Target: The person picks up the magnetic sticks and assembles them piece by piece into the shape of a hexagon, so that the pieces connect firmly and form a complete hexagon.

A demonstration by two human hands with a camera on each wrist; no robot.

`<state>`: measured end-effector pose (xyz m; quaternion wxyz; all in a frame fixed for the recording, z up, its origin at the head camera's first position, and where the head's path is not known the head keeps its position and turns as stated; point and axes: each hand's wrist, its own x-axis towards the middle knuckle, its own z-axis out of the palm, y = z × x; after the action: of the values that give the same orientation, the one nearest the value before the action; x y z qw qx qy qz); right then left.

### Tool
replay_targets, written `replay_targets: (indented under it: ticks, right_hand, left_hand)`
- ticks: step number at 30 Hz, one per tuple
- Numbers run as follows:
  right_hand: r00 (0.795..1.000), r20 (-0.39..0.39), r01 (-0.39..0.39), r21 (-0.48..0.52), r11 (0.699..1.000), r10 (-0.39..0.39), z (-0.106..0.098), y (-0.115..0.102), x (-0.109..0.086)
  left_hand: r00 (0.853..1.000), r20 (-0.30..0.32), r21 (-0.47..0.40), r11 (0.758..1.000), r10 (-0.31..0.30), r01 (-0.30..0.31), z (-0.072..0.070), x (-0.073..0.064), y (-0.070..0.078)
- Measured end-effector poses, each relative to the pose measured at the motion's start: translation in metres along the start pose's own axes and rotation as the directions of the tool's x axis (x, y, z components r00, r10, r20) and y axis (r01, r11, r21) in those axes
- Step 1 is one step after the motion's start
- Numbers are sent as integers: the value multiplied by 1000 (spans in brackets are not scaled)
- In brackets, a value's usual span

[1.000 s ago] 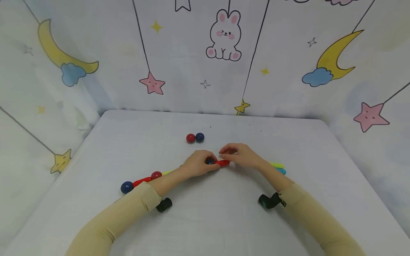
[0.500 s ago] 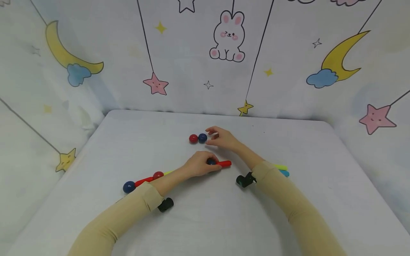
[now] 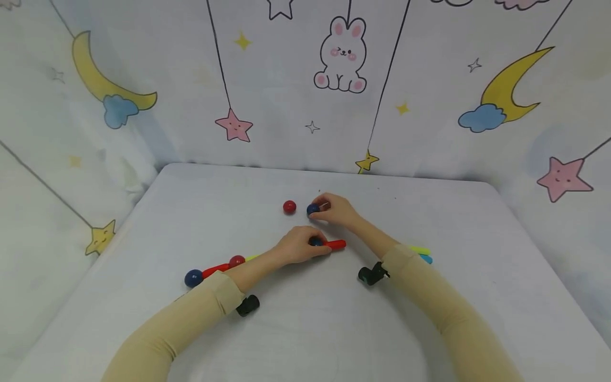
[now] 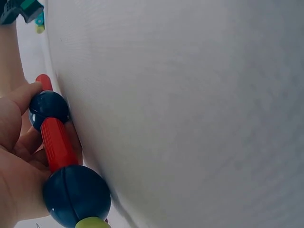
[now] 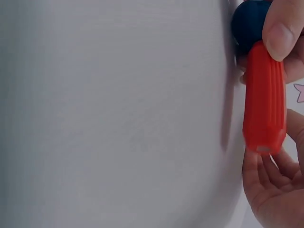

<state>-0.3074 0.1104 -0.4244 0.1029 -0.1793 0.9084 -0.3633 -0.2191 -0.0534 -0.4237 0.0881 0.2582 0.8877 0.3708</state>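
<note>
As the left hand [image 3: 299, 245] grips the joined chain of coloured balls and rods [image 3: 236, 261], the right hand [image 3: 338, 210] pinches a dark-blue ball [image 3: 312, 209]; one red ball [image 3: 289, 207] on the white surface [image 3: 315, 329] remains unjoined.
</note>
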Motion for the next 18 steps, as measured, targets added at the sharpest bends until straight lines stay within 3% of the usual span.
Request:
replay_targets:
  ticks: [7, 18]
  right_hand:
    - [999, 4, -54, 67, 996, 54, -19, 21, -41]
    - [999, 35, -20, 133, 991, 15, -39, 46, -97]
  left_hand:
    - [999, 7, 0, 999, -48, 48, 2, 0, 1]
    - [997, 16, 8, 997, -73, 73, 3, -1, 2]
